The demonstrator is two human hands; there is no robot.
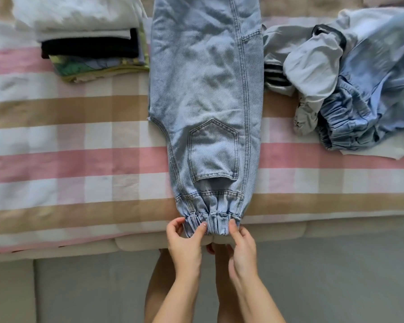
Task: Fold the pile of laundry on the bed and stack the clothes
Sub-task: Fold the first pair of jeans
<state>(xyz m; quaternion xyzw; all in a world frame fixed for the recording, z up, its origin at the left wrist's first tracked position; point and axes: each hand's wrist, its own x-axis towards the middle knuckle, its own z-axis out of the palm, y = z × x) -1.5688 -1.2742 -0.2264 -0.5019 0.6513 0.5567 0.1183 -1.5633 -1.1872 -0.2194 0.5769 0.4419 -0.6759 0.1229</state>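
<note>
Light blue jeans lie lengthwise down the middle of the bed, folded leg on leg, with the back pocket up and the elastic waistband at the near edge. My left hand pinches the waistband's left corner. My right hand pinches its right corner. A stack of folded clothes with white, black and green-patterned layers sits at the back left. An unfolded pile of grey and denim garments lies at the right.
The bed cover is checked in pink, tan and white. Its near edge runs just below the waistband, with the pale bed frame and my legs under it.
</note>
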